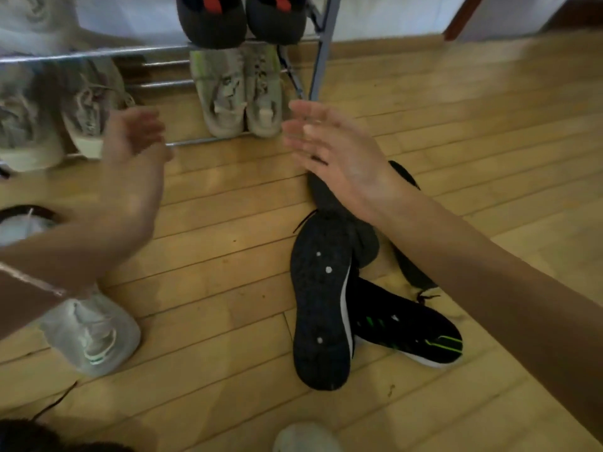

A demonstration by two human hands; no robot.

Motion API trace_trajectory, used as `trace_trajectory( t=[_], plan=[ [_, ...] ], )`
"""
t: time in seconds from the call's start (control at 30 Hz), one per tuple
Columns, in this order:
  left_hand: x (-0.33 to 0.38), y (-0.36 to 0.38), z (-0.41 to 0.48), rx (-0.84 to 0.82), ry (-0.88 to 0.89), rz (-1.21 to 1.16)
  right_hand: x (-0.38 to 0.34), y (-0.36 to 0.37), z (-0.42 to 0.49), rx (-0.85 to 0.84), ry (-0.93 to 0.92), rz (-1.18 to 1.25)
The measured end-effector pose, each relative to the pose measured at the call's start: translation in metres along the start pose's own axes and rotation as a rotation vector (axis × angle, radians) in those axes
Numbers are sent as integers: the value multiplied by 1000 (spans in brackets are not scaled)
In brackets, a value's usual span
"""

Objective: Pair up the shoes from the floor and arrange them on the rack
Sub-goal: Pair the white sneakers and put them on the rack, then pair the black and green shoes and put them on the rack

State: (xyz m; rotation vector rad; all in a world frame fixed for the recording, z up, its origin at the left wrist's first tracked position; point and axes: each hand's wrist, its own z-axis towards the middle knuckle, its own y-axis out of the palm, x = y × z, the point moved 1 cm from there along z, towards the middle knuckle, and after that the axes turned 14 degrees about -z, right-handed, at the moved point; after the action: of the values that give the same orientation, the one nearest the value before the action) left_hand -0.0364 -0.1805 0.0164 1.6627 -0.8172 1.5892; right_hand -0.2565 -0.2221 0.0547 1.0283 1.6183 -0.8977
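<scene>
A metal shoe rack point(321, 53) stands at the top of the view. A pale grey pair point(238, 93) sits on its lower shelf and a black pair with red marks point(241, 17) on the shelf above. More light shoes point(88, 109) rest on the lower shelf at left. My left hand point(133, 164) and my right hand point(332, 151) hover empty, fingers apart, just in front of the grey pair. Beneath my right arm lies a pile of black shoes on the floor: one sole-up point(321, 301) and one with green stripes point(408, 327).
A light grey sneaker point(94, 334) lies on the wooden floor at lower left, under my left forearm. Another pale shoe tip point(306, 438) shows at the bottom edge. A dark-rimmed round object point(23, 220) sits at the left edge. Dark wooden furniture point(463, 14) stands at top right.
</scene>
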Motion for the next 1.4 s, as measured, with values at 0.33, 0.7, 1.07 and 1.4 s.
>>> trace_trajectory(
  t=[0.33, 0.7, 1.07, 1.4],
  plan=[
    [-54, 77, -151, -580, -507, 187, 87, -51, -89, 323, 215, -24],
    [-68, 71, -149, -554, -515, 210, 161, -9, -113, 257, 609, -371],
    [-62, 57, -144, -523, -578, 213, 162, 21, -106, 275, 352, -603],
    [-46, 30, -139, -539, -819, -291, 81, 66, -148, 75, -217, -869]
  ],
)
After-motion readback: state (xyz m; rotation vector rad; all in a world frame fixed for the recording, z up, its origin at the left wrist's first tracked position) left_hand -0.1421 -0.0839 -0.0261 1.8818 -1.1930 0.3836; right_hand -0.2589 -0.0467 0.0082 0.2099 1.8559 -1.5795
